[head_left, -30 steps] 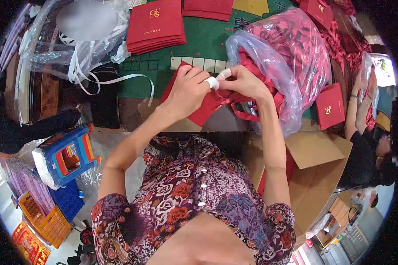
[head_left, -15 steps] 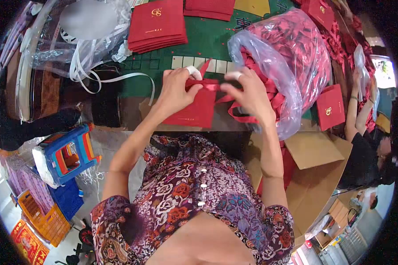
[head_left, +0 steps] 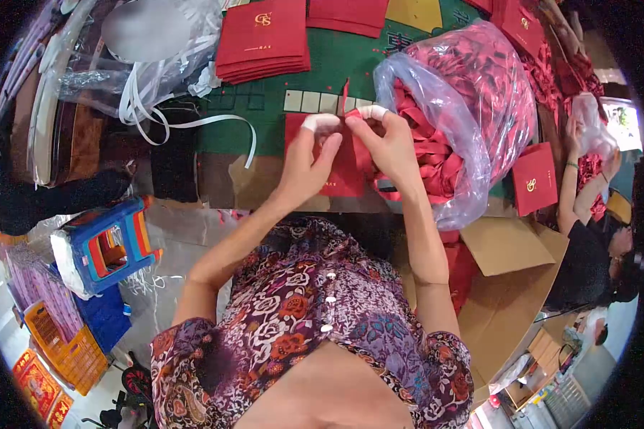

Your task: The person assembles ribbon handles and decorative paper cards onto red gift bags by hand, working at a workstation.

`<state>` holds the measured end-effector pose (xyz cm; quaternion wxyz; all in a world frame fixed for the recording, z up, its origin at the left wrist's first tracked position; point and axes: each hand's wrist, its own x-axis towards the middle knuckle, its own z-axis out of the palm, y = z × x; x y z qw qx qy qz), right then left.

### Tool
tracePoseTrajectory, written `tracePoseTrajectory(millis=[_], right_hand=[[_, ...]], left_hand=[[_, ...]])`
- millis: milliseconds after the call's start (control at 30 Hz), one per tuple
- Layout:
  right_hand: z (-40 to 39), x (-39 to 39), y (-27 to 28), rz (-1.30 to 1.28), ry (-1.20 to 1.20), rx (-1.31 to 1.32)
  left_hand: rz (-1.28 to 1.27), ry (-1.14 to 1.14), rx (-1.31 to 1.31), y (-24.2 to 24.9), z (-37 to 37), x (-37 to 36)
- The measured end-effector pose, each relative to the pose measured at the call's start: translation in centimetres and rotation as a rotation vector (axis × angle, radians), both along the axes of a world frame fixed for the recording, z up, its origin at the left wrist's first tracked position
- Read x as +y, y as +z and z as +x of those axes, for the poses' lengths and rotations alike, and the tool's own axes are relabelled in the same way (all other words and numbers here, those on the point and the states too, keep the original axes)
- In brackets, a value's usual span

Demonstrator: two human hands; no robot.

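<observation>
A red envelope-like packet [head_left: 342, 170] with small gold print lies at the table's near edge, partly covered by my hands. From its upper part a red ribbon [head_left: 345, 93] sticks up between my fingertips. My right hand [head_left: 390, 146] pinches the ribbon between thumb and a finger wrapped in white tape. On the other side, my left hand [head_left: 306, 161] has its fingers curled in against the ribbon, one of them also taped white. Its thumb stands a little away from those fingers. The exact grip at the ribbon is partly hidden.
To the right, a clear plastic bag [head_left: 479, 93] spills red ribbons. A stack of red packets [head_left: 261, 43] lies behind my hands, and white strips [head_left: 218, 120] trail at left. An open cardboard box [head_left: 511, 300] stands below right. Another person's arms [head_left: 576, 186] work at far right.
My right hand has moved left and up, coming close to my left hand at the ribbon. My left hand has shifted slightly right. The ribbon end now points more nearly straight up.
</observation>
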<state>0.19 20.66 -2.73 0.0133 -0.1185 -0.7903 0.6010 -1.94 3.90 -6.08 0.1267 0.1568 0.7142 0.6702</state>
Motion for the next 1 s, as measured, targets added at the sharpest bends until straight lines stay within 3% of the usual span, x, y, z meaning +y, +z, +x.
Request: tracePoseTrajectory(millis=[33, 67, 133, 200, 267, 300, 367, 400, 467, 500, 533, 600, 633, 800, 867, 900, 933, 1000], right_hand=[[-0.3, -0.4, -0.3, -0.048, -0.021, 0.004], [-0.6, -0.8, -0.4, -0.094, -0.040, 0.008], [-1.1, -1.0, -0.5, -0.102, -0.015, -0.006], [-1.6, -0.9, -0.8, 0.089, -0.074, 0.010], [-1.6, -0.4, -0.7, 0.111, -0.117, 0.010], [-1.3, 0.2, -0.7, 0.304, -0.110, 0.018], [-0.4, 0.9, -0.5, 0.654, -0.109, -0.047], [0.2, 0.9, 0.1, 0.654, -0.099, -0.046], [1.3, 0.6, 1.9, 0.674, -0.176, 0.101], [2.1, 0.5, 2.5, 0.513, -0.090, 0.208], [2.3, 0.2, 3.2, 0.511, -0.084, 0.205], [2.6, -0.8, 4.0, 0.627, 0.351, 0.453], [2.7, -1.3, 3.5, 0.576, 0.434, 0.436], [2.6, -2.1, 2.2, 0.503, 0.408, 0.529], [3.2, -1.9, 3.2, 0.447, 0.382, 0.539], [4.1, -1.5, 3.8, 0.268, 0.343, 0.377], [4.4, -1.3, 4.4, 0.090, 0.299, 0.215], [3.9, -1.6, 5.1, 0.034, 0.283, 0.269]], left_hand=[[-0.007, -0.040, -0.239, -0.3, 0.9, -0.4], [0.057, -0.086, -0.141, -0.3, 1.4, -0.1], [0.123, -0.153, -0.358, 0.8, 3.0, 0.0], [0.153, -0.341, -0.446, 1.1, 3.9, 0.0], [0.126, -0.374, -0.598, 0.6, 4.3, -0.7], [0.129, -0.369, -0.596, 0.3, 4.0, -1.0], [0.289, -0.344, -0.855, -0.6, 3.1, -1.7], [0.293, -0.335, -0.856, -0.7, 2.6, -2.1], [0.578, -0.256, -1.125, -0.9, 1.3, -2.7], [0.710, -0.280, -1.214, -2.0, 0.7, -2.9], [0.712, -0.273, -1.216, -2.1, 0.4, -2.9], [0.929, -0.287, -1.379, -2.2, -0.1, -2.8], [1.085, -0.426, -1.396, -3.5, -0.3, -2.7], [1.067, -0.405, -1.402, -3.2, 0.0, -3.1], [0.575, -0.476, -1.232, -1.8, -0.6, -3.8], [0.233, -0.483, -1.118, 0.2, -1.5, -4.3], [0.233, -0.484, -1.121, 0.8, -2.0, -4.9], [-0.481, -0.292, -0.095, 1.1, -2.7, -5.9]])
